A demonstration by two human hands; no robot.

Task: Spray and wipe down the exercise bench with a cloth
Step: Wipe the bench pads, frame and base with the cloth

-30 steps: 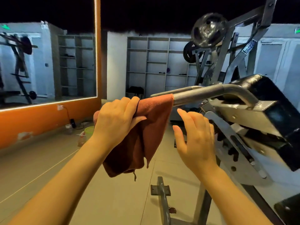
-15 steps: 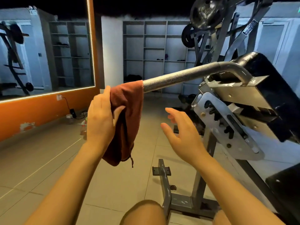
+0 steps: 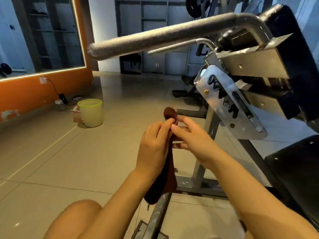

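Below the grey textured metal handle bar (image 3: 160,37) of the exercise bench, my left hand (image 3: 153,145) and right hand (image 3: 191,137) meet, fingers (image 3: 168,122) pinching the top of the rust-brown cloth (image 3: 170,171), which hangs between my forearms. Half a second ago the cloth was draped over the bar's end under my left hand alone; now the bar is bare.

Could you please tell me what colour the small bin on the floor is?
The bin is pale yellow-green, with a brighter green rim; the head view shows it.
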